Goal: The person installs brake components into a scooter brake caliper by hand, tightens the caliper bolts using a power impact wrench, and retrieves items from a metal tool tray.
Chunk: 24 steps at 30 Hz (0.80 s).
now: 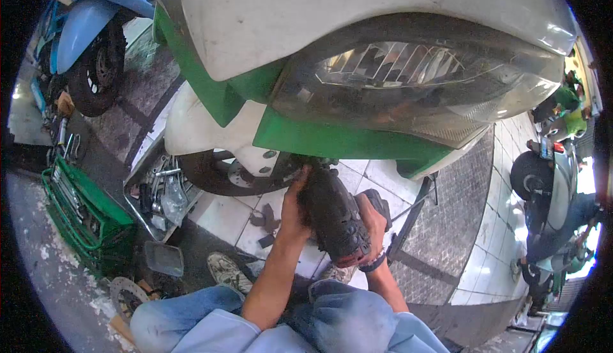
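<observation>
My right hand point(372, 217) is wrapped round the handle of a bulky, worn black cordless power tool point(335, 215) that looks like an impact wrench. A dark block like its battery point(378, 205) sticks out on the right. Along the tool's left side, my left hand point(295, 207) is closed at its front end, with the fingertips partly hidden. The tool points up beneath the green lower panel point(332, 137) of a white and green scooter, below its headlight point(408, 75). Its nose is hidden there, close to the front wheel point(220, 177).
At left stand a green metal toolbox point(89, 215) with wrenches and a tray point(137, 203) of sockets and tools. A small clear tub point(164, 258) and a brake disc point(128, 295) lie nearby. A blue scooter point(96, 40) stands upper left; another motorbike point(549, 187) is at right, with people beyond.
</observation>
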Tool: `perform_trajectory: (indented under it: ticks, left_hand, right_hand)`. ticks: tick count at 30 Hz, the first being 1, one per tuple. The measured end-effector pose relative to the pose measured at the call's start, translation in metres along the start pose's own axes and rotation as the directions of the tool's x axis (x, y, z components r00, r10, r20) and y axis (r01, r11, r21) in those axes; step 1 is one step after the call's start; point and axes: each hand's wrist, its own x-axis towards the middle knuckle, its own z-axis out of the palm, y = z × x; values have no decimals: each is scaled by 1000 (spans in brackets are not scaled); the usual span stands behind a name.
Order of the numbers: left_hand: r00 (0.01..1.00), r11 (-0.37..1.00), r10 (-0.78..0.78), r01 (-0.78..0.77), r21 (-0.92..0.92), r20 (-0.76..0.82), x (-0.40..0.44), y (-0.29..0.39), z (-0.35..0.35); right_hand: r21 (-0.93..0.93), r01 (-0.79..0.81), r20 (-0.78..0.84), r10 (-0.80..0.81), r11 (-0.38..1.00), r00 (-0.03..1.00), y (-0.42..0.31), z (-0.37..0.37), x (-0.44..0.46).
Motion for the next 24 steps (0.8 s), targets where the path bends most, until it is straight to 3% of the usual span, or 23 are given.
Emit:
perform_trajectory:
  ticks: [3,6,8,9,10,12,13,14,16,20,24]
  left_hand:
    - [1000,1000,5,-4,-5,6,2,-2,-7]
    - [991,992,-28,44,-118,131,0,-3,-10]
    - [983,997,66,-57,59,-171,-3,-4,-9]
    - [983,996,68,-58,62,-169,-1,-9,-20]
    - [971,986,48,-9,167,-235,6,-15,-44]
    - [954,958,42,46,283,-296,18,-17,-68]
    - [984,959,-33,81,270,-178,21,-13,-75]
    - [992,957,-114,126,262,-61,23,-9,-84]
    - [991,959,-123,132,250,-48,44,-10,-115]
    - [994,995,-95,96,-27,47,78,-27,-143]
    - [992,979,-87,103,-177,95,80,-35,-149]
  right_hand:
    - [-61,6,-9,-7,998,1000,6,4,-3]
    - [-69,5,-10,-6,998,1000,15,5,-6]
    - [-25,39,18,-39,999,999,15,3,-6]
    - [-23,41,16,-40,999,999,16,7,-8]
    - [208,-86,19,84,974,996,20,16,-13]
    - [330,-186,29,187,925,982,23,26,-13]
    - [389,-232,34,238,891,971,19,29,-10]
    - [287,-156,22,156,945,987,15,20,-12]
    - [117,-63,41,59,991,997,20,16,-9]
    - [135,38,24,-42,990,999,5,1,-3]
    - [121,-5,38,0,993,999,12,7,-6]
